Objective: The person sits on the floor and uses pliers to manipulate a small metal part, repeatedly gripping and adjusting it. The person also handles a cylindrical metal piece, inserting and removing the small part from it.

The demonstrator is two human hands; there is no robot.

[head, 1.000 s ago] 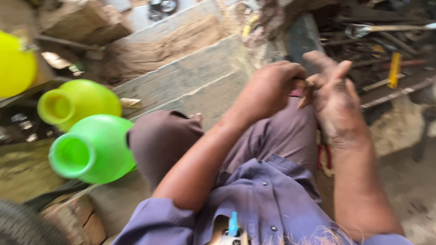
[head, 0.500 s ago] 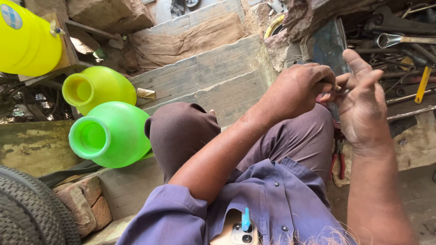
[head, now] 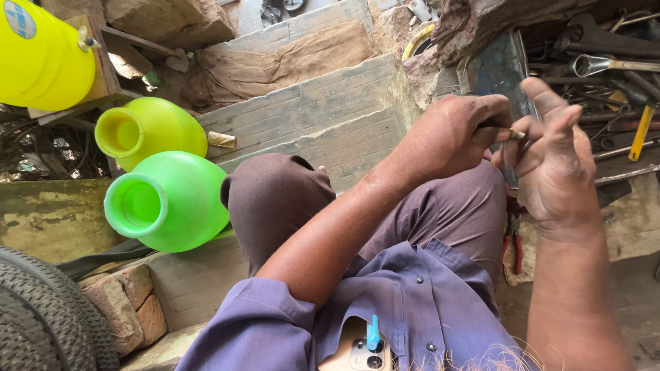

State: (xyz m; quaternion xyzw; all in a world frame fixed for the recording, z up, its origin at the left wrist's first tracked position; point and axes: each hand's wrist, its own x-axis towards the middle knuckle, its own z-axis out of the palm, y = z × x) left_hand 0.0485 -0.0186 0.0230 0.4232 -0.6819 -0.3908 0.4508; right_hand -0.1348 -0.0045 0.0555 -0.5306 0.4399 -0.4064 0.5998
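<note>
Your left hand point(head: 450, 134), closed on a small rod point(head: 512, 134) right of the green jug point(head: 168, 200), has stayed put, right hand point(head: 553, 168) fingers now spread against its tip: work continuing.

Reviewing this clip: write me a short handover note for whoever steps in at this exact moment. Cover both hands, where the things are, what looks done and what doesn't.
Left hand: closed in a fist around a thin small piece, pinched at its fingertips above the knees.
Right hand: fingers spread, open palm, touching the same small piece from the other side; not gripping anything else.
Nearby: red-handled pliers lie by the right leg; a pile of wrenches and tools sits beyond the hands; two green plastic jars stand to the left.
Done: the piece is picked up and in hand.
Left: the piece is too small to tell its state; the pliers are untouched.
</note>
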